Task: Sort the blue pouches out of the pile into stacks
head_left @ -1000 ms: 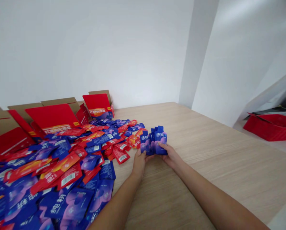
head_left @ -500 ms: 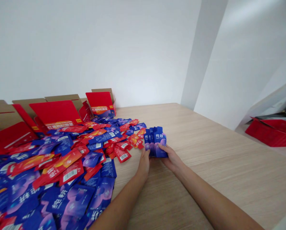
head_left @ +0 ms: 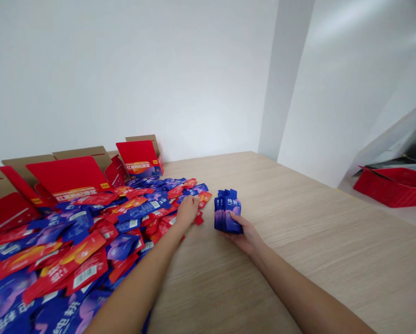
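My right hand (head_left: pixel 245 234) is closed round a fanned stack of blue-and-purple pouches (head_left: pixel 225 214), thumb across the front one. The stack stands nearly upright just over the table. Off to the left, my left hand (head_left: pixel 187 209) is at the right edge of a large pile of pouches (head_left: pixel 89 241), red-orange and blue ones mixed. Its fingers are curled together beside a red-orange pouch (head_left: pixel 205 198) and a blue pouch (head_left: pixel 201 187). What lies between those fingertips is hidden.
Open red cartons with brown insides, among them a front carton (head_left: pixel 65 171) and a smaller carton (head_left: pixel 138 155), line the back left of the wooden table (head_left: pixel 298 232). A white wall rises behind. Beyond the table's right edge sits a red box (head_left: pixel 389 188).
My left hand has let go of the stack and moved left and up to the pile's edge. The right hand still holds the stack. The view has shifted slightly.
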The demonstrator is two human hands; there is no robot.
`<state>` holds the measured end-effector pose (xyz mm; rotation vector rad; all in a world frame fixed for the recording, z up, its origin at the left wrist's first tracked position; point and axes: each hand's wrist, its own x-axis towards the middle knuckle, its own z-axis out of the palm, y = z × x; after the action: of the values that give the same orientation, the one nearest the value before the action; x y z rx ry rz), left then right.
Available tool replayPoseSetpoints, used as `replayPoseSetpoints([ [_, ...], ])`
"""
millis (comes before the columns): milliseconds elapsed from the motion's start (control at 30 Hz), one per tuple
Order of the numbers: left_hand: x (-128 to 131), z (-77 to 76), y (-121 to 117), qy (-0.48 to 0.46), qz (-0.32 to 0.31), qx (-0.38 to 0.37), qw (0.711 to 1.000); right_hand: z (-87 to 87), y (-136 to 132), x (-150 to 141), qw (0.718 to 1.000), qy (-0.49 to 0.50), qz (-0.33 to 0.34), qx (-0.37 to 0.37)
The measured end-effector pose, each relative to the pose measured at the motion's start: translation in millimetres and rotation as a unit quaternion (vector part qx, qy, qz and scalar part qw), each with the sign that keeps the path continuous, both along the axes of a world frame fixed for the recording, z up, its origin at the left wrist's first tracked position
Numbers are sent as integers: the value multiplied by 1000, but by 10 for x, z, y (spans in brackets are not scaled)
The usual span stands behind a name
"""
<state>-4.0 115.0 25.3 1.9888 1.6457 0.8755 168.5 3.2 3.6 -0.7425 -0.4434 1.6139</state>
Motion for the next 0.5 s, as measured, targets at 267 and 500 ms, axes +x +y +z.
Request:
replayPoseSetpoints([
  [267,53,-148,709,189,26,-7,982,14,35,-50,999,40,22,-9],
  [500,135,-142,1132,202,86,-28,975,-49,90,-52,997,67,20,-13],
])
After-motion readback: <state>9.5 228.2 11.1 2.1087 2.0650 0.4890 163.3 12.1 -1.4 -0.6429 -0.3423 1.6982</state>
